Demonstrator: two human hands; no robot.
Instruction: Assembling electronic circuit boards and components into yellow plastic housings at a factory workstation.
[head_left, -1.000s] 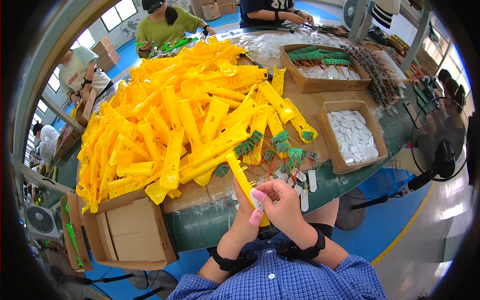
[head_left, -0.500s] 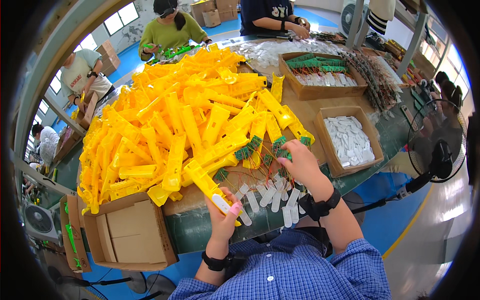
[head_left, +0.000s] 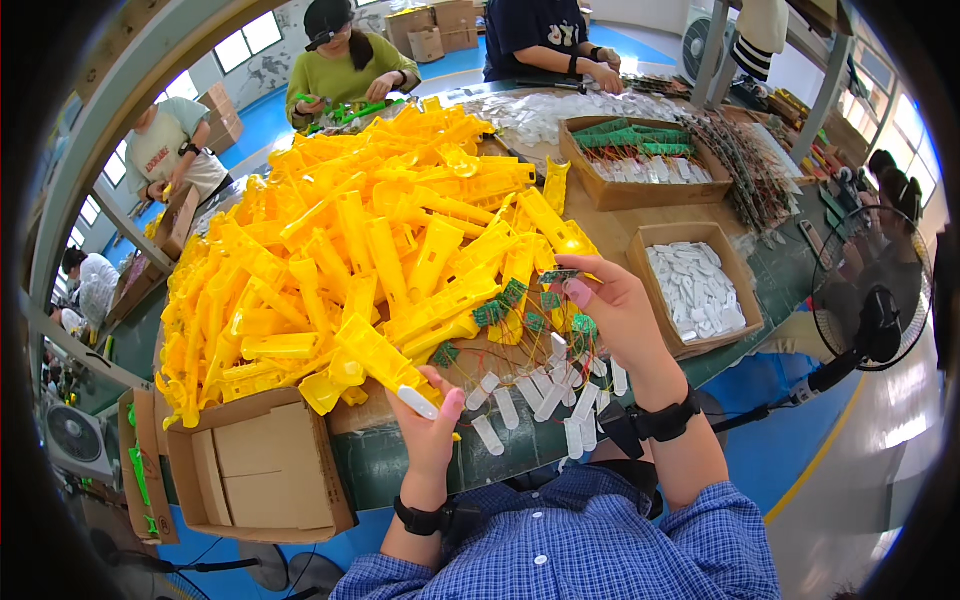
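Observation:
My left hand grips a yellow plastic housing, long and trough-shaped, tilted up to the left. A white oval piece shows at its near end, by my thumb. My right hand pinches a small green circuit board between thumb and fingertips, above the table. Thin red and dark wires hang below it. Under that hand lie more green circuit boards with tangled wires, and several white oval pieces spread toward the table's near edge.
A large heap of yellow housings covers the left and middle. A cardboard box stands at the near left. At right are a box of white pieces and another with green boards. A fan stands right; co-workers work across the table.
My right hand has lifted slightly and now holds up a circuit board from the bunch. My left hand has shifted left with the yellow housing, which has turned a little.

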